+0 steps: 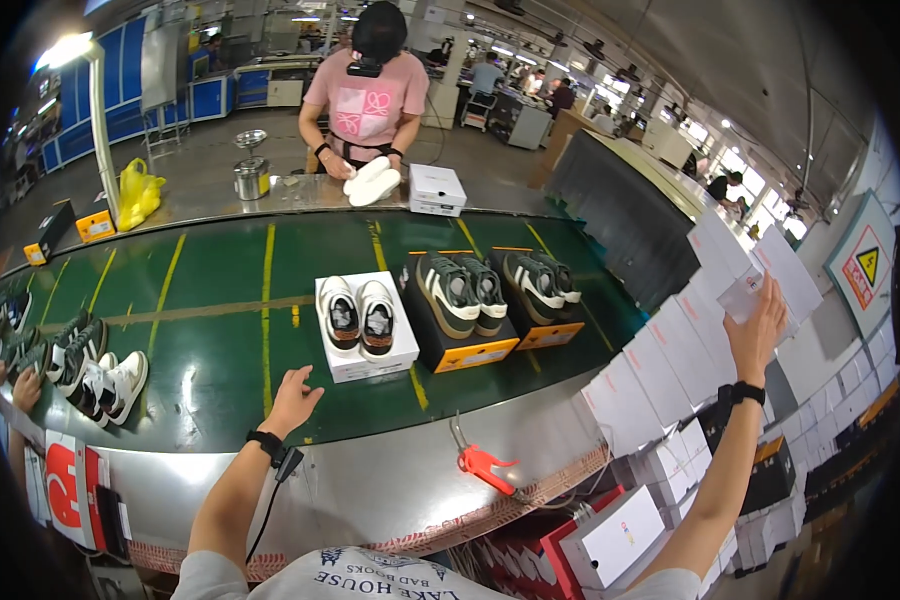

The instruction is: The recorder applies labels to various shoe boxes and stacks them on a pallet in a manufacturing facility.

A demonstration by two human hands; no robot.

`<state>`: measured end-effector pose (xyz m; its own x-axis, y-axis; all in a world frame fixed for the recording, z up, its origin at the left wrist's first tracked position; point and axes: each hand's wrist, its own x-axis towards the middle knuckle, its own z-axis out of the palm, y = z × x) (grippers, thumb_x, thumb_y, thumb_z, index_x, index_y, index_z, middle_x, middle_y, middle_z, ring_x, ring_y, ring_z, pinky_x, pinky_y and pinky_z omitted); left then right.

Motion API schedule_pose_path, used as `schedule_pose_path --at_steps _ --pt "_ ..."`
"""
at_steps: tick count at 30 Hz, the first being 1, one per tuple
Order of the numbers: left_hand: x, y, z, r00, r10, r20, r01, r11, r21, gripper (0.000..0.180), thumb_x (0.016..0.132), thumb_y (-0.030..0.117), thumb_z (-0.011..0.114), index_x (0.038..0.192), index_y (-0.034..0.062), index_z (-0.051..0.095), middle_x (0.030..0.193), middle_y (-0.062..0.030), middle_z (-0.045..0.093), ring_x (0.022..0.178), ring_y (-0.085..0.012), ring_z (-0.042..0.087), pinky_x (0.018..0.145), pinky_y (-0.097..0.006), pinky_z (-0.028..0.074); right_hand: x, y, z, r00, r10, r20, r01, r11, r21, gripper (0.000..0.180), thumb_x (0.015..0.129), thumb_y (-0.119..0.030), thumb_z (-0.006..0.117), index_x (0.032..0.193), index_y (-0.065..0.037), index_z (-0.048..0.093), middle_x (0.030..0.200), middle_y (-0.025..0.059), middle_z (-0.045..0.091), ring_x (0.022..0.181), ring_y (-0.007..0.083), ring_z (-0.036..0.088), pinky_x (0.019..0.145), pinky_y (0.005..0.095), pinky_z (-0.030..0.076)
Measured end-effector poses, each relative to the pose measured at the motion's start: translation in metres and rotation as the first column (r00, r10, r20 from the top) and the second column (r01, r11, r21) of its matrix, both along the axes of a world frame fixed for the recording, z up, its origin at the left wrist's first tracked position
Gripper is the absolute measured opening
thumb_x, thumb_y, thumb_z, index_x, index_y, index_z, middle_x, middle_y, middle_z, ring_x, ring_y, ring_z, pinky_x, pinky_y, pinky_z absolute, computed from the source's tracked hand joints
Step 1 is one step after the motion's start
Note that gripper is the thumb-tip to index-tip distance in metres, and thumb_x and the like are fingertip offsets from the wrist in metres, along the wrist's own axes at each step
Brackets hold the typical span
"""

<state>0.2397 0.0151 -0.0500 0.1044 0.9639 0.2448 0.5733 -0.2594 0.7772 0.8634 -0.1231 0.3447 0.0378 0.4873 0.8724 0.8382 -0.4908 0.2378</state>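
My left hand [295, 398] is held over the near edge of the green conveyor belt [230, 390], its fingers apart and nothing in them. At the far right, my right hand [757, 325] is raised, thumb and fingers around a white shoebox [742, 296] at the upper end of a leaning row of white boxes [660, 355]. White sneakers with dark linings [358, 315] stand on a white shoebox [372, 369] in front of me. To their right, two pairs of dark green sneakers [450, 295] [540, 280] rest on black-and-orange boxes [480, 353] [552, 334].
A red air gun [486, 467] lies on the metal edge. Across the belt, a co-worker [370, 110] handles white shoes [372, 182] beside a white box [437, 190]. At left are more sneakers [110, 385], another person's hand [27, 388] and a lamp post [102, 140].
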Motion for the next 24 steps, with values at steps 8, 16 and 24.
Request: schedule_pose_path --at_steps 8,16,24 --pt "-0.075 -0.052 -0.019 0.938 0.33 0.108 -0.309 0.935 -0.176 0.044 0.084 0.014 0.07 0.123 0.001 0.055 0.114 -0.0177 0.055 0.087 -0.0241 0.065 0.076 -0.033 0.054 -0.115 0.011 0.017 0.844 0.5 0.192 -0.534 0.819 0.213 0.085 0.068 -0.006 0.078 0.141 -0.005 0.034 0.138 0.0161 0.044 0.129 0.0337 0.04 0.108 0.0434 0.031" --pt "-0.12 -0.087 -0.016 0.55 0.608 0.572 -0.49 0.79 -0.369 0.039 0.095 0.028 0.059 0.124 0.0038 0.053 0.107 -0.0104 0.062 0.087 -0.015 0.06 0.07 -0.027 0.052 -0.259 0.043 -0.067 -0.053 0.796 -0.603 -0.96 0.125 0.25 0.086 0.076 -0.016 0.069 0.148 0.0 0.025 0.151 0.0149 0.03 0.14 0.0276 0.029 0.114 0.0399 0.021" --pt "-0.225 -0.092 0.003 0.117 0.631 0.767 -0.858 0.453 -0.242 0.031 0.1 0.035 0.047 0.105 0.006 0.055 0.083 -0.0042 0.059 0.07 -0.0088 0.056 0.059 -0.023 0.049 -0.391 0.058 -0.157 0.131 0.737 -0.663 -0.975 -0.027 -0.222 0.093 0.054 -0.02 0.084 0.135 -0.003 0.041 0.132 0.0208 0.042 0.121 0.0409 0.041 0.104 0.0486 0.033"
